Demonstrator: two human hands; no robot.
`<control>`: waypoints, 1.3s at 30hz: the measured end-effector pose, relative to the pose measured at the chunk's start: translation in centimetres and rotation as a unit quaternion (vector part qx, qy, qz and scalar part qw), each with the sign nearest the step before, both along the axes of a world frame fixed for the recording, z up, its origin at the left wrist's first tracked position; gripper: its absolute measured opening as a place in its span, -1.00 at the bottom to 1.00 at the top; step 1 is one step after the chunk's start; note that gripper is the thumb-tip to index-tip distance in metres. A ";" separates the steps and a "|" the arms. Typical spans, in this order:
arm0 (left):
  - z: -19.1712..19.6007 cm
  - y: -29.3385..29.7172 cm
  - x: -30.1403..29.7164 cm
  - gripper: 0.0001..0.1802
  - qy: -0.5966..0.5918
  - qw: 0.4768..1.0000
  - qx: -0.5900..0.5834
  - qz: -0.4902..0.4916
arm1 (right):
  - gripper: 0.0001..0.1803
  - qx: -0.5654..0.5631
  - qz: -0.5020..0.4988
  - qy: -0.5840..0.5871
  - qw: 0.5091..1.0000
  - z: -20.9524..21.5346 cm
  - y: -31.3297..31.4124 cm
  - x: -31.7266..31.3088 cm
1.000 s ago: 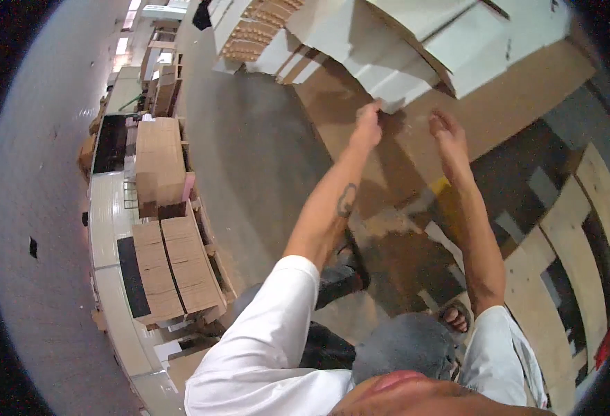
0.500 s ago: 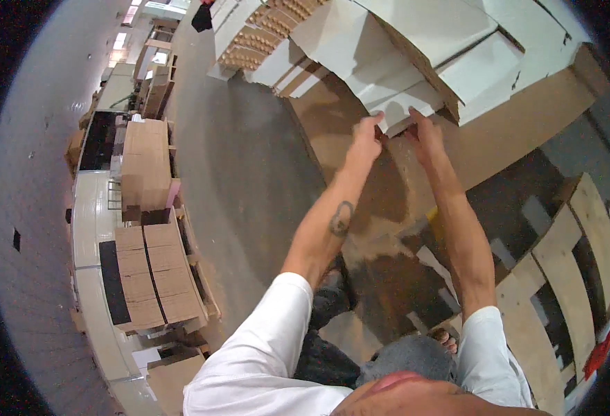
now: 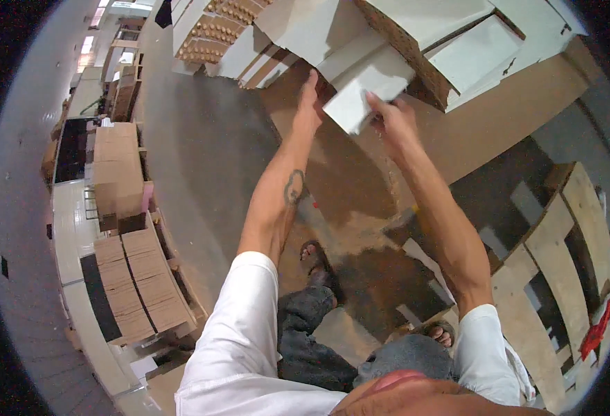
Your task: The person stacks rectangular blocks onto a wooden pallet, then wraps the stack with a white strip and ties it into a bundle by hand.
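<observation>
A white, flat, rectangular cardboard piece [image 3: 364, 93], slightly blurred, juts toward me at a tilt from the stack of white cardboard [image 3: 308, 31]. My right hand [image 3: 396, 121] grips its near right part, thumb on top and fingers curled out of sight beneath. Just left of the piece is my left hand [image 3: 310, 104], stretched out with nothing visible in it. It lies beside the near edge of the white stack; whether it touches that edge I cannot tell. Under both hands spreads a brown cardboard sheet [image 3: 471, 149].
White boxes [image 3: 474, 55] stand at the far right. Stacked pieces with rounded tan ends [image 3: 215, 31] are at the far left of the pile. A wooden pallet [image 3: 561, 236] is at the right, with red material [image 3: 599, 333] beside it. Brown cardboard stacks [image 3: 135, 281] line the left.
The white piece has been raised and turned in my right hand. My left hand has come off it and moved left. One foot now shows on the floor below.
</observation>
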State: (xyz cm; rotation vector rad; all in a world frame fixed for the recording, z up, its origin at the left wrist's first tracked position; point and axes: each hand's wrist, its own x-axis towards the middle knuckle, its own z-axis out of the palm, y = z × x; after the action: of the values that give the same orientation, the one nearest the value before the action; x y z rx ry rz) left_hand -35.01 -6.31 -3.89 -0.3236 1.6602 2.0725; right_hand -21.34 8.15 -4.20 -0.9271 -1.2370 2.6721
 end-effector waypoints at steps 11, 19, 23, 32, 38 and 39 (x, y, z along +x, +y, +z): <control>-2.6 1.0 -5.1 -0.49 0.040 0.998 -0.035 0.020 | -0.46 0.147 -0.008 -0.044 0.988 -1.5 -0.8 -6.4; -2.7 0.7 -4.7 -0.49 0.033 0.999 0.000 0.016 | -0.25 0.049 0.023 -0.031 0.998 -0.6 -0.7 -7.1; -3.5 2.4 -1.8 -0.47 -0.006 0.997 -0.021 0.072 | -0.19 0.077 -0.046 -0.023 0.996 -2.1 -0.6 -6.8; 0.7 1.4 -4.6 0.05 0.059 0.939 -0.242 -0.237 | -0.07 0.205 -0.025 -0.039 0.978 -3.7 -0.3 -5.8; -0.6 -1.5 -3.2 -0.02 0.070 0.904 -0.262 -0.330 | -0.08 0.160 0.043 0.000 0.986 -0.4 -0.7 -3.1; -1.0 -2.1 -2.3 -0.02 0.055 0.910 -0.257 -0.321 | -0.09 0.148 0.067 0.015 0.987 0.4 -0.3 -2.3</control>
State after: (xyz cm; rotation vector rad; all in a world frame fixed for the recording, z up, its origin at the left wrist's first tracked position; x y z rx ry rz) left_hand -37.33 -8.46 -4.85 0.1741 2.0174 1.1777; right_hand -23.63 7.80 -3.85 -0.7833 -1.6847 2.4850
